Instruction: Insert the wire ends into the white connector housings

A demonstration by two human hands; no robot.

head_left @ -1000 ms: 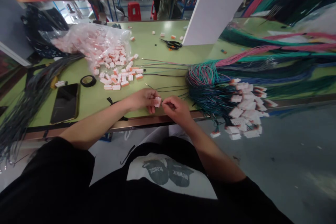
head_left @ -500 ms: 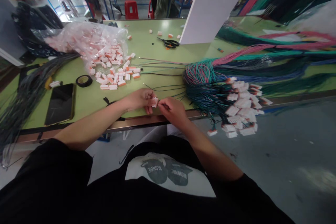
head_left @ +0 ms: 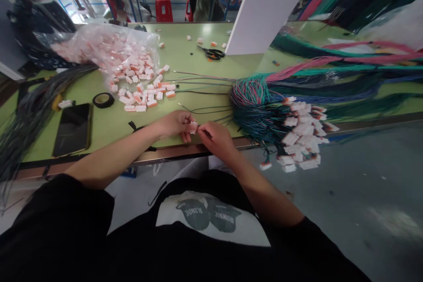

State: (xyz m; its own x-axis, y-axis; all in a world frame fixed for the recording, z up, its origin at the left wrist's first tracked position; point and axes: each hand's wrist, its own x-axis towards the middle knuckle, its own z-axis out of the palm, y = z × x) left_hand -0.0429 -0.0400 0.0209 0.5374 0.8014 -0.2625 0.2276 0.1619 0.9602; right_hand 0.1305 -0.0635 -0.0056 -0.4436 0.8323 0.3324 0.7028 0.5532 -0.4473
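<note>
Near the table's front edge, my left hand point(head_left: 180, 125) pinches a small white-and-orange connector housing point(head_left: 193, 128). My right hand point(head_left: 214, 135) is closed right beside it, fingertips pressed around a thin dark wire point(head_left: 198, 127) at the housing's right side. Whether the wire's end sits inside the housing is too small to tell. Several loose wires point(head_left: 211, 110) stretch leftward from a thick bundle point(head_left: 253, 101) to the right of my hands. Loose connector housings point(head_left: 145, 94) lie piled to the left, spilling from a clear plastic bag point(head_left: 109, 44).
Finished-looking white connectors point(head_left: 304, 132) on wires hang over the table edge at right. Black-handled scissors point(head_left: 213, 53) lie behind. At left are a phone point(head_left: 72, 130), black tape point(head_left: 103, 100) and grey wires point(head_left: 39, 105). A white post point(head_left: 261, 9) rises from the table.
The whole view has shifted slightly. Both hands stay together at the connector housing in nearly the same pose, with no other clear difference.
</note>
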